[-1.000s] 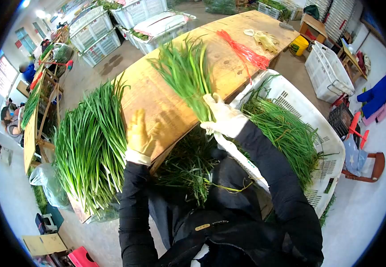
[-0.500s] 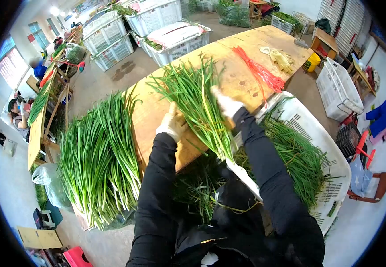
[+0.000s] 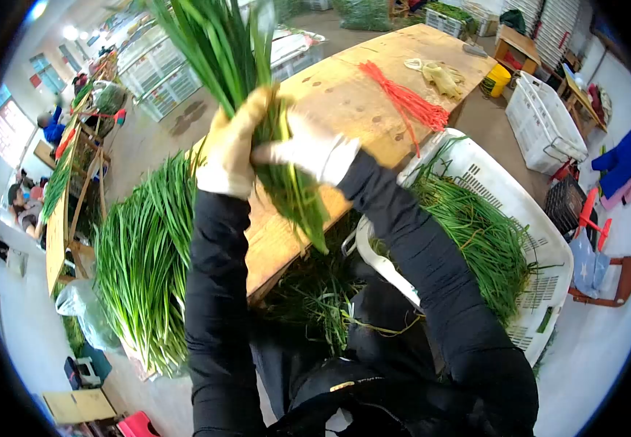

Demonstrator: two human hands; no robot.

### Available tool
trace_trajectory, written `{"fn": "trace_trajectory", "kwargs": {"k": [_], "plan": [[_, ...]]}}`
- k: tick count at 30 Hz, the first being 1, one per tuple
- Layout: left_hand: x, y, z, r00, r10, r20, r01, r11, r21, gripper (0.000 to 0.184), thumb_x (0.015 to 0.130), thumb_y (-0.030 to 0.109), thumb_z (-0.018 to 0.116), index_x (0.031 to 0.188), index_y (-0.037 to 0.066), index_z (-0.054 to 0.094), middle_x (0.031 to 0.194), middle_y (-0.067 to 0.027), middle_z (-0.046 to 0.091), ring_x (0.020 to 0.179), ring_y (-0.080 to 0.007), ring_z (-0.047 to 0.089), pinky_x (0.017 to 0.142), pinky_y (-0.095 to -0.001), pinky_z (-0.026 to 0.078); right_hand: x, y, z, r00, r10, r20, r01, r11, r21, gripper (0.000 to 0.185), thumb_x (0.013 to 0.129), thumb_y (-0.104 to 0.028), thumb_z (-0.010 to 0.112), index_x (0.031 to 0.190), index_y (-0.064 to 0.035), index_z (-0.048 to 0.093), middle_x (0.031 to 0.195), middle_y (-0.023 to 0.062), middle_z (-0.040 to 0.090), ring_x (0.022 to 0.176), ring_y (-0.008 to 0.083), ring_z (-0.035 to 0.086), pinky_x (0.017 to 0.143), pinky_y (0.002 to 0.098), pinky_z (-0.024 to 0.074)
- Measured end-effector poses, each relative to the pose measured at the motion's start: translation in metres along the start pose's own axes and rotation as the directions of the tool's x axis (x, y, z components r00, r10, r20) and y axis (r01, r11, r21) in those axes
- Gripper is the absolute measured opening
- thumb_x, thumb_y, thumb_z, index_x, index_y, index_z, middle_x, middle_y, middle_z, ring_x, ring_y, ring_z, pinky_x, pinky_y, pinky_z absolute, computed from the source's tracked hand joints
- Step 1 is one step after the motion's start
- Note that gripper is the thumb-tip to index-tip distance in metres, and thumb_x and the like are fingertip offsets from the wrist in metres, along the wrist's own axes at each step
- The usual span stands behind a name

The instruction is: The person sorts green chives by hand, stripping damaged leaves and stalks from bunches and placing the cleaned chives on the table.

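The bunch of greens (image 3: 213, 54) is held up over the near side of the table (image 3: 315, 91), some leaves reaching upward and others hanging toward the edge. The left hand (image 3: 239, 138) is wrapped around its middle; the right hand (image 3: 304, 149) is blurred against its side, so I cannot tell whether those fingers grip. The work looks partway along: a neat pile (image 3: 144, 269) lies at the table's left end, while a tangled heap (image 3: 468, 233) in the white crate (image 3: 486, 175) seems left to handle (no tie shows on the bunch). Wood shows between the bunch and the red strings (image 3: 410, 102), giving room to swing forward; the crate's rim, just beside the right forearm, and the pile, near the left, narrow the sides.
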State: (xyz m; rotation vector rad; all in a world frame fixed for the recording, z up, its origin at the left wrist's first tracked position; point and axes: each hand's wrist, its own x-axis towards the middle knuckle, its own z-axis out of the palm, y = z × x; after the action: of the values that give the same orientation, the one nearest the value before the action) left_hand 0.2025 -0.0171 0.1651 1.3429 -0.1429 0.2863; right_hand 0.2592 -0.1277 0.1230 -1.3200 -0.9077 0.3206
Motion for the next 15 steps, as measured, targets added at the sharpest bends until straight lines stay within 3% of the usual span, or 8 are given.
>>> {"fn": "trace_trajectory", "kwargs": {"k": [4,5,8,9,10,13,14,15], "plan": [[0.013,0.026,0.005,0.979,0.184,0.09,-0.185,0.983,0.004,0.041,0.073,0.02,0.066,0.106,-0.001,0.054,0.101,-0.0092,0.058,0.087,-0.0164,0.057,0.078,-0.0288,0.045,0.002,-0.056,-0.007,0.997,-0.043,0.071,0.043,0.999,0.004,0.06,0.061,0.0,0.071,0.113,-0.0031,0.04,0.1,0.0082,0.055,0.093,0.0191,0.052,0.082,0.0302,0.0423],[0.013,0.029,0.005,0.97,0.213,0.115,-0.218,0.975,0.033,0.04,0.072,0.018,0.066,0.105,-0.001,0.054,0.1,-0.0093,0.059,0.086,-0.0168,0.057,0.079,-0.0292,0.045,-0.002,-0.071,-0.005,0.999,0.041,0.026,-0.036,0.987,-0.155,0.067,0.058,0.003,0.072,0.115,-0.0032,0.038,0.101,0.0075,0.055,0.092,0.0187,0.052,0.082,0.0292,0.0425],[0.018,0.038,0.0,0.972,0.163,0.17,-0.193,0.965,0.178,0.043,0.072,0.022,0.067,0.107,0.002,0.053,0.102,-0.0092,0.057,0.094,-0.0178,0.054,0.082,-0.0321,0.044,0.012,-0.062,-0.009,0.999,-0.002,0.044,-0.002,0.995,0.099,0.078,0.053,0.002,0.076,0.119,-0.0054,0.036,0.101,0.0077,0.055,0.094,0.0193,0.052,0.082,0.0292,0.043],[0.015,0.046,0.006,0.979,0.133,0.152,-0.172,0.944,0.282,0.044,0.073,0.024,0.066,0.109,0.003,0.052,0.105,-0.0097,0.056,0.096,-0.0184,0.053,0.082,-0.033,0.043,0.019,-0.063,-0.008,1.0,-0.012,0.012,0.012,0.997,-0.073,0.076,0.055,-0.002,0.076,0.119,-0.0058,0.036,0.102,0.0077,0.055,0.093,0.0199,0.053,0.083,0.0291,0.0434],[0.03,0.025,-0.023,0.944,0.176,0.28,-0.19,0.982,0.023,0.046,0.075,0.029,0.064,0.11,0.003,0.051,0.107,-0.0101,0.055,0.098,-0.0195,0.052,0.082,-0.0334,0.044,0.026,-0.065,-0.009,1.0,-0.014,0.02,0.015,0.997,-0.074,0.076,0.055,-0.002,0.076,0.119,-0.0058,0.036,0.102,0.0077,0.055,0.093,0.0199,0.053,0.083,0.0291,0.0434],[0.022,0.075,0.009,0.977,0.016,0.214,-0.099,0.919,0.382,0.035,0.073,0.025,0.066,0.101,0.005,0.057,0.091,-0.0071,0.061,0.084,-0.0151,0.056,0.07,-0.0259,0.046,0.047,-0.079,-0.001,0.997,-0.066,-0.031,0.063,0.994,-0.088,0.057,0.063,-0.017,0.072,0.111,-0.0031,0.045,0.099,0.0064,0.057,0.084,0.0175,0.055,0.082,0.0283,0.0441],[0.026,0.078,0.011,0.96,0.132,0.245,-0.237,0.851,0.469,0.035,0.072,0.024,0.068,0.1,0.006,0.058,0.089,-0.006,0.062,0.083,-0.0132,0.056,0.071,-0.0247,0.045,0.052,-0.082,0.004,0.988,-0.145,-0.044,0.145,0.989,-0.004,0.051,0.063,-0.018,0.072,0.107,-0.0024,0.049,0.097,0.006,0.058,0.083,0.0165,0.055,0.08,0.0278,0.0446],[0.026,0.086,0.014,0.944,0.167,0.286,-0.3,0.797,0.524,0.033,0.072,0.022,0.068,0.099,0.007,0.059,0.088,-0.0058,0.062,0.081,-0.0122,0.056,0.072,-0.0249,0.045,0.048,-0.095,0.005,0.983,-0.171,-0.066,0.113,0.847,-0.52,0.048,0.064,-0.016,0.071,0.104,-0.0019,0.05,0.097,0.0057,0.059,0.083,0.0161,0.055,0.078,0.0276,0.0448]]}}
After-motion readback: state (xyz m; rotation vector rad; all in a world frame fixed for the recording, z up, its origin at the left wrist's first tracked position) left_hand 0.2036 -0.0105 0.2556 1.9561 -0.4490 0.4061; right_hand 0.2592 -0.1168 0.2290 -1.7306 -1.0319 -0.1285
